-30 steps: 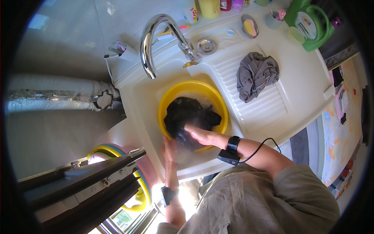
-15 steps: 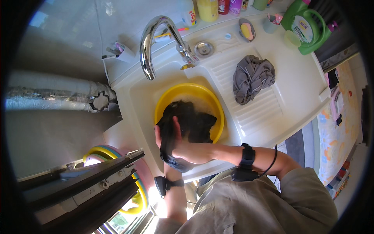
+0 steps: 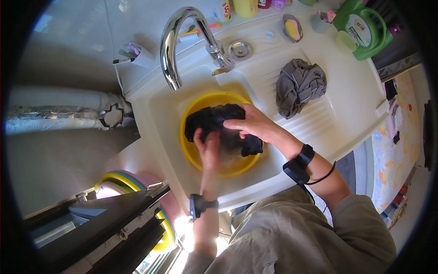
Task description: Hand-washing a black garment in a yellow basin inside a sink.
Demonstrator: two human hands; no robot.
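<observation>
A yellow basin [image 3: 186, 157] sits in the white sink, with cloudy water in it. Bunched up inside is a wet black garment [image 3: 205, 119]; its exact kind does not show. My left hand [image 3: 210, 150] grips the garment's near edge, fingers curled against the cloth and slightly blurred. From the right, my right hand [image 3: 253, 123] closes on the same garment, thumb on top and the other fingers partly tucked under. One dark fold hangs over the basin's right side, below the right hand.
A chrome faucet [image 3: 167, 50] arches over the sink's far side. On the ribbed drainboard lies a crumpled grey garment [image 3: 299, 86]. Toward the back stand a soap dish [image 3: 292, 28], a cup [image 3: 322, 23] and a green detergent jug [image 3: 362, 32]. A dark window frame [image 3: 114, 214] juts in at lower left.
The black garment has gone from hanging over the basin's near rim to lying bunched inside it. My right hand has moved up and right; my left hand has come into view over the basin.
</observation>
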